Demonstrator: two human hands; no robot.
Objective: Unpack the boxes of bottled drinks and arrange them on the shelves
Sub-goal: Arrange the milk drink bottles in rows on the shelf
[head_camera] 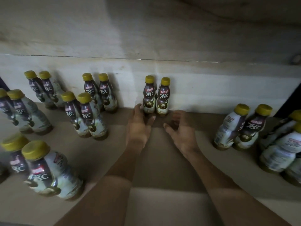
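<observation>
Two Kopiko 78°C bottles with yellow caps, a left one and a right one, stand upright side by side against the shelf's back wall. My left hand lies just in front of the left one, fingers relaxed, fingertips near its base; contact is unclear. My right hand hovers a little to the right and in front of the pair, fingers loosely curled, holding nothing. Both forearms reach in from the bottom of the view.
More bottle pairs stand on the brown cardboard-lined shelf: at back left, centre left, front left and right, with more at the far right edge. The pale back wall and the shelf above close the space.
</observation>
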